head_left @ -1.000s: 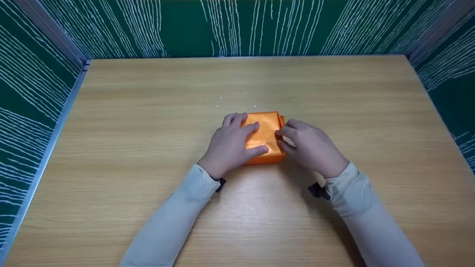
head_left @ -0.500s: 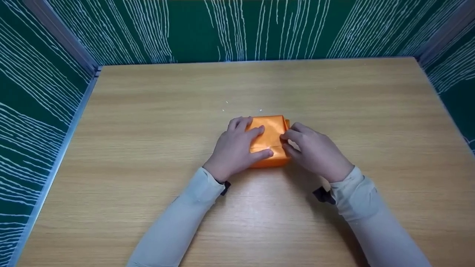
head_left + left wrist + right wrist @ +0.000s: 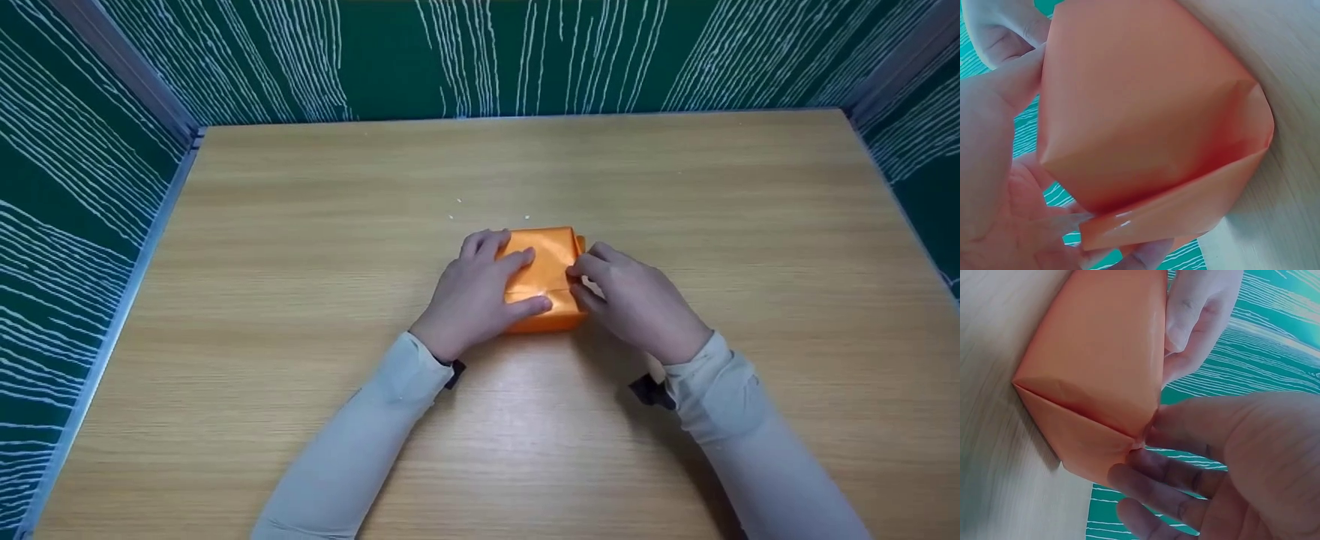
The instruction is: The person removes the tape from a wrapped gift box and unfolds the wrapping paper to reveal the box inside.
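An orange paper-wrapped package (image 3: 551, 255) lies on the table between both hands. My left hand (image 3: 472, 296) holds it from the left, thumb and forefinger on top and other fingers over the far left edge. In the left wrist view, the paper at that end stands out as a loose flap (image 3: 1168, 219) with a fold gaping above it. At the opposite end, my right hand (image 3: 630, 300) pinches the paper at the upper edge. The right wrist view shows a folded triangular flap (image 3: 1089, 433) there, its tip under the right fingers. What is inside the package is hidden.
The wooden table (image 3: 300, 225) spreads around the package. A few tiny white scraps (image 3: 526, 217) lie just beyond it. Green panels with white streaks, such as the back panel (image 3: 390, 60), border the table at the back and sides.
The head view shifted slightly between the first two frames. Both hands keep the same hold on the package, with no clear movement of fingers or paper.
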Available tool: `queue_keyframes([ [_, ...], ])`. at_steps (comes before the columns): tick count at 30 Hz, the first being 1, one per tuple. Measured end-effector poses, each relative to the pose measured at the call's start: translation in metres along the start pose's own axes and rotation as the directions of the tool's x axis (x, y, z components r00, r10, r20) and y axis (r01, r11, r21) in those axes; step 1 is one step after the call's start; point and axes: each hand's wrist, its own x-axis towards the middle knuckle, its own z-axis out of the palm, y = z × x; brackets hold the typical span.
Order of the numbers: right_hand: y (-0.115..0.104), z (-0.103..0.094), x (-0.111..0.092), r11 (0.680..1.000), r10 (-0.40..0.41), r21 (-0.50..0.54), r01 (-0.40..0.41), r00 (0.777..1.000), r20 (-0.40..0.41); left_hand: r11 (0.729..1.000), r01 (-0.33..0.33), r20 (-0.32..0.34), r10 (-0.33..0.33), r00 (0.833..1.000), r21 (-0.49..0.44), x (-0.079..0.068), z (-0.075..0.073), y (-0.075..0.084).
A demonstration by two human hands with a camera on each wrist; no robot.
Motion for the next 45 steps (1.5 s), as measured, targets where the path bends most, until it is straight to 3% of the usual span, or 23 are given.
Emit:
queue_keyframes([
  [13,-0.001,-0.002,0.001,0.998,0.056,0.019,-0.056,0.998,0.008,1.000,-0.010,0.000,0.010,1.000,0.019,-0.001,0.000,0.001],
  [23,0.000,-0.004,-0.001,0.995,-0.017,-0.097,0.018,1.000,0.012,1.000,-0.019,0.009,0.019,1.000,0.006,0.000,0.001,0.000],
  [35,0.000,-0.009,0.000,0.997,-0.013,-0.072,0.013,1.000,-0.004,1.000,0.006,0.024,-0.005,1.000,-0.015,-0.003,-0.002,-0.002],
  [45,0.004,-0.012,-0.002,0.996,-0.048,-0.073,0.051,0.998,0.041,0.999,-0.036,0.011,0.036,0.999,0.020,-0.005,-0.001,0.002],
])
